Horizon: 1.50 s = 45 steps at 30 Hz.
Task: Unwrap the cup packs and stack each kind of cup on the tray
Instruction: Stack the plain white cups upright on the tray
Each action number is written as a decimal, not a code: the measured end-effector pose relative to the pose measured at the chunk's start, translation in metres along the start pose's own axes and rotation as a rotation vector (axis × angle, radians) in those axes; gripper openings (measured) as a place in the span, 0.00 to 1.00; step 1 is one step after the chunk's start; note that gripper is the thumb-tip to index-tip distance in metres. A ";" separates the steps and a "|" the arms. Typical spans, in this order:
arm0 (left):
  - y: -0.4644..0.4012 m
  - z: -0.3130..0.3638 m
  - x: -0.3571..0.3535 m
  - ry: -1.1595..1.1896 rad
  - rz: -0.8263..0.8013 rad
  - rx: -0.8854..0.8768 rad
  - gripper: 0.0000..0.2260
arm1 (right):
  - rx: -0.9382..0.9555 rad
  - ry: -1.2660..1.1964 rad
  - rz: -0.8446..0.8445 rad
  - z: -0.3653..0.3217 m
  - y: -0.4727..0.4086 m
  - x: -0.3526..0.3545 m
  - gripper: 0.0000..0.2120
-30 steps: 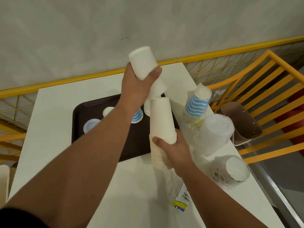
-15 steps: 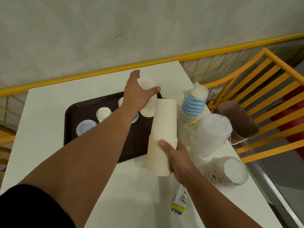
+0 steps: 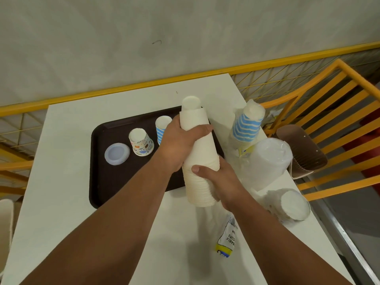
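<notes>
White rectangular table (image 3: 61, 202) against a pale wall, yellow railing (image 3: 308, 108) to the right. Dark brown plastic tray (image 3: 107, 182) sits on the far half of the table.

I'm holding a tall stack of plain white paper cups (image 3: 202, 161), upside down, tilted slightly away from me, over the tray's near right corner. My left hand (image 3: 178, 145) wraps the upper part of the stack, thumb across the front. My right hand (image 3: 220, 177) grips the lower part, thumb on the front.

On the tray: round pale lid (image 3: 117, 154), one inverted patterned paper cup (image 3: 140, 142) just right of it, then an inverted blue-striped cup (image 3: 161, 128) partly behind my left hand.

Right of the tray, on the table: wrapped pack of blue-striped cups (image 3: 246, 128), pack of clear plastic cups (image 3: 269, 161), brown paper sleeves (image 3: 302, 153), wrapped pack of patterned cups (image 3: 287, 204) lying on its side. Crumpled printed plastic wrapper (image 3: 226, 239) lies near me under my right forearm.
</notes>
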State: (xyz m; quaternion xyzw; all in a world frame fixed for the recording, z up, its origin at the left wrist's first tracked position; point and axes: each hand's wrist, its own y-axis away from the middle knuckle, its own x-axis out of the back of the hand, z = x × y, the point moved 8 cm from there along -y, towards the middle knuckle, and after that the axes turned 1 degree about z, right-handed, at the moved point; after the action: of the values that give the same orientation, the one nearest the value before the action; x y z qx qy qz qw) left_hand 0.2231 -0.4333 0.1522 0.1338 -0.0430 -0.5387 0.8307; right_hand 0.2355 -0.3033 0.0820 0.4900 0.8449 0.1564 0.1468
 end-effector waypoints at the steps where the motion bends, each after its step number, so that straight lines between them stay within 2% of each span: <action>1: 0.000 -0.001 0.002 -0.002 0.027 0.000 0.24 | 0.002 0.008 0.017 0.000 0.001 0.000 0.35; 6: 0.002 -0.008 0.012 0.024 0.151 0.023 0.20 | 0.008 0.100 0.088 -0.004 0.001 0.003 0.31; 10: 0.003 -0.006 0.013 -0.074 0.285 -0.019 0.18 | 0.071 0.207 0.190 -0.008 0.004 0.009 0.23; 12: 0.001 -0.003 0.011 -0.127 0.287 -0.031 0.20 | 0.066 0.208 0.219 -0.003 0.004 0.012 0.22; 15: -0.014 0.020 0.011 -0.134 0.238 -0.102 0.25 | 0.006 0.171 0.249 0.014 0.006 0.017 0.28; 20: -0.055 0.084 0.017 -0.243 0.250 -0.430 0.32 | -0.046 0.116 0.281 0.035 0.013 0.022 0.38; 23: -0.076 0.084 0.012 -0.353 0.250 -0.493 0.35 | -0.034 0.125 0.276 0.036 0.012 0.023 0.41; 27: -0.094 0.053 0.008 -0.475 0.255 -0.425 0.35 | -0.030 0.122 0.260 0.038 0.010 0.024 0.42; 32: -0.102 0.019 0.007 -0.587 0.160 -0.242 0.40 | -0.023 0.099 0.238 0.038 0.010 0.024 0.42; 36: -0.066 0.035 0.019 -0.311 0.276 -0.260 0.32 | -0.035 0.036 0.206 0.034 0.007 0.025 0.36; 37: -0.057 0.030 0.018 -0.238 0.231 -0.204 0.32 | -0.039 0.014 0.189 0.031 0.006 0.024 0.35; 40: -0.025 -0.001 0.000 -0.102 -0.052 0.030 0.39 | -0.040 -0.019 0.093 0.021 0.001 0.017 0.34; 42: -0.008 -0.014 -0.008 -0.022 -0.144 0.078 0.33 | -0.033 -0.044 0.027 0.015 -0.001 0.010 0.34; 45: 0.001 -0.020 -0.007 0.024 -0.092 0.065 0.21 | -0.018 -0.043 0.002 0.011 -0.003 0.004 0.35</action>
State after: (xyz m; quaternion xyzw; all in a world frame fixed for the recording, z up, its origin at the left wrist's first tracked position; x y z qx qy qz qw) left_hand 0.2251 -0.4228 0.1338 0.1687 -0.0444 -0.5729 0.8008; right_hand 0.2352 -0.2998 0.0706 0.4928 0.8396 0.1535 0.1693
